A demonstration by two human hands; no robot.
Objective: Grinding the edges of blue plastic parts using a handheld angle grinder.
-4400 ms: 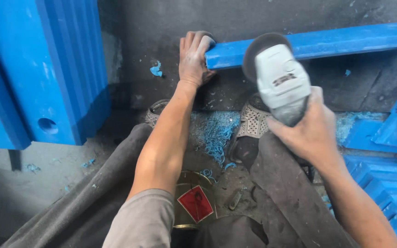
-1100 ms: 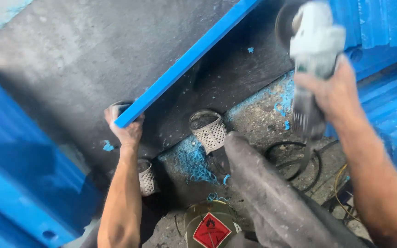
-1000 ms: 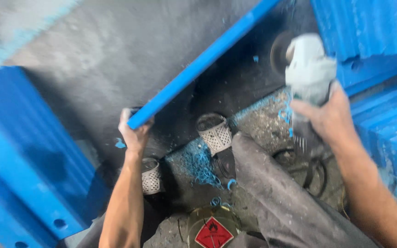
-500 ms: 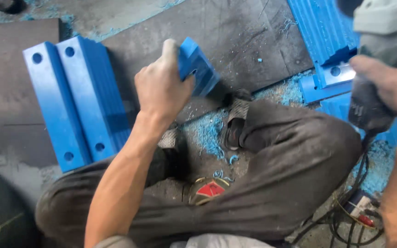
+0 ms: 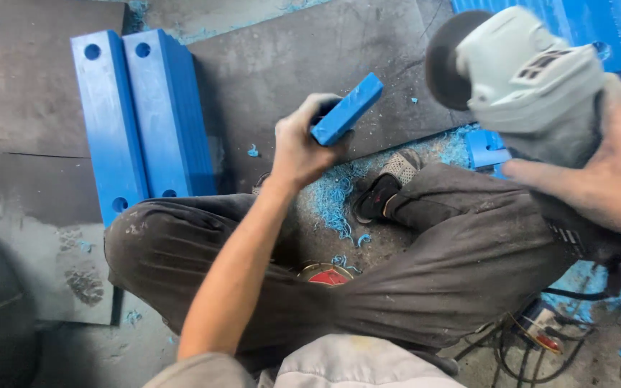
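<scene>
Over crossed legs | left hand (image 5: 297, 147) clenched round blue plastic bar (image 5: 347, 109) | right hand (image 5: 605, 172) gripping angle grinder (image 5: 522, 75) | best kept disc clear of fingers

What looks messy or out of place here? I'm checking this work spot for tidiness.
Blue shavings lie strewn on the floor by the shoe and beneath the left hand, which holds a blue bar. Cables lie tangled at lower right, under the right hand gripping the grinder.
</scene>
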